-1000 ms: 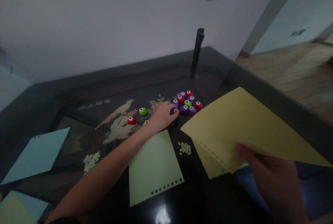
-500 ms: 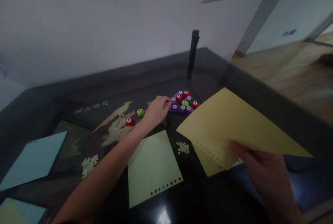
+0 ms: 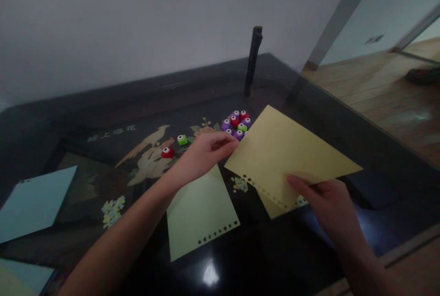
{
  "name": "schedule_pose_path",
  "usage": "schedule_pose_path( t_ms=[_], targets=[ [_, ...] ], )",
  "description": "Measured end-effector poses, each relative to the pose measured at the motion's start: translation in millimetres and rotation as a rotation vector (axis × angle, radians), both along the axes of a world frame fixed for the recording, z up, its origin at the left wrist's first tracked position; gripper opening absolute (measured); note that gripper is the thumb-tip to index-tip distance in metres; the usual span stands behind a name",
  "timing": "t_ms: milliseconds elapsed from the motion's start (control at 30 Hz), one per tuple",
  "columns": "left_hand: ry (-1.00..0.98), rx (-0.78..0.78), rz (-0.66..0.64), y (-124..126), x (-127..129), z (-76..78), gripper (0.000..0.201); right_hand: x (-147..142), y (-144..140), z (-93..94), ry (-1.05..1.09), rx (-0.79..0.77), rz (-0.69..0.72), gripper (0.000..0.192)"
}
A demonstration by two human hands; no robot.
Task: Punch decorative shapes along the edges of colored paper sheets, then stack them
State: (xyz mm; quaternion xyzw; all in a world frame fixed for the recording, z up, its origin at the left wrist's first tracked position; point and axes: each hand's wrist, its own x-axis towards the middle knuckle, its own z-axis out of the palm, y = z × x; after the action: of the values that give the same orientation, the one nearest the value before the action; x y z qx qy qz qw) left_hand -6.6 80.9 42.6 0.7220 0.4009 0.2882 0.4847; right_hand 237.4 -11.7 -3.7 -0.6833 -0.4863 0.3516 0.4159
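Note:
A yellow sheet of paper (image 3: 285,145), with a row of small punched holes along its lower left edge, is tilted up in my right hand (image 3: 330,204). The thumb lies on top of it and the other fingers are underneath. My left hand (image 3: 211,154) has its thumb and fingertips together right at the sheet's upper left edge; whether they grip anything is unclear. Just beyond are several red, purple and green eye-like craft punches (image 3: 234,122), partly covered by the sheet. Below my left forearm rests a pale green sheet (image 3: 206,213) with star-shaped holes.
Small paper cutouts (image 3: 239,184) lie between the sheets, with another pile (image 3: 113,211) farther left. A green punch (image 3: 182,139) and a red punch (image 3: 167,152) sit apart. Blue sheets (image 3: 37,204) are at left. A black post (image 3: 253,60) stands at the table's (image 3: 165,83) back.
My left hand has moved from beside the punches toward the yellow sheet's edge. The right hand has brought that sheet left and turned it slightly. The camera view has shifted.

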Motion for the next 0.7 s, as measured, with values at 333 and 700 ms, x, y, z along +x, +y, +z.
schedule_pose_path(
  t_ms=[333,700],
  targets=[
    [-0.030,0.027,0.097,3,0,-8.2,0.007,-2,7,-1.8,0.238,0.023,0.094,0.029],
    [-0.164,-0.076,0.116,6,-1,-10.2,0.028,16,27,31.9,0.212,0.032,0.183,0.038]
  ],
)
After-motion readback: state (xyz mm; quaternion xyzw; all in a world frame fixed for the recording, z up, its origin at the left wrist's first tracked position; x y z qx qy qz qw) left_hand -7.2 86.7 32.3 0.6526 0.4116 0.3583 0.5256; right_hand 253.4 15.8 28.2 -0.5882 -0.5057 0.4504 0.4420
